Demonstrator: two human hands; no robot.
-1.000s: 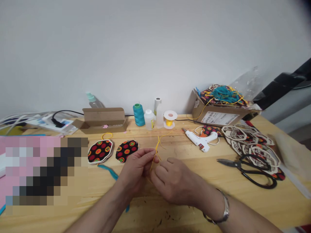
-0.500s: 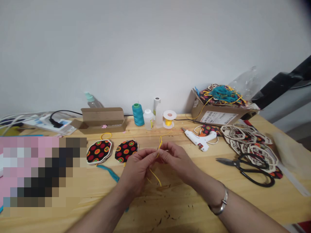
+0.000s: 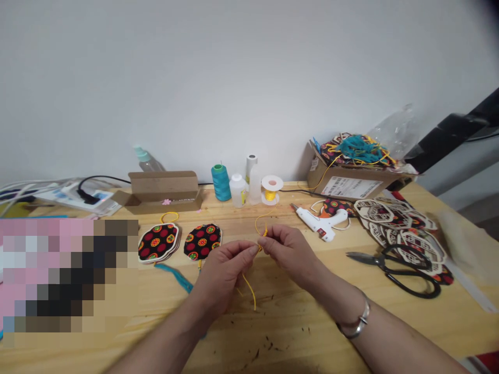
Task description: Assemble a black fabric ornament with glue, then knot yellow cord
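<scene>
Yellow cord [image 3: 262,234] runs through both hands, directly in front of the spool of yellow cord [image 3: 271,189] on the pine workbench [image 3: 288,332]. A small loop stands up above the fingertips, and a loose tail falls toward the bench. Left hand [image 3: 222,272]: fingers curled, thumb and forefinger pressed together at the cord. Right hand [image 3: 288,252]: thumb and forefinger pinching the cord just beside the left fingertips, other fingers curled under. Neither hand is spread.

Handling judgement: fine cord like this seems best controlled with the two pinches close together and a little tension between them. Too much slack would let the loop twist or slip. The tail should stay clear of the fingers.

Left of the spool lie fabric-covered discs [image 3: 201,241], black with red and green circles, beside a stack of similar discs [image 3: 158,242]. Right of it are a white hot glue gun [image 3: 322,223], laser-cut wooden lattice pieces [image 3: 376,210] and black-handled scissors [image 3: 364,258].

Fingertips hide the exact path of the cord at the pinch, so any knot or crossing there cannot be made out. A thicker yellow spot near the right thumb is too small to read. A pixelated patch [image 3: 66,275] obscures the bench's near-left area.
</scene>
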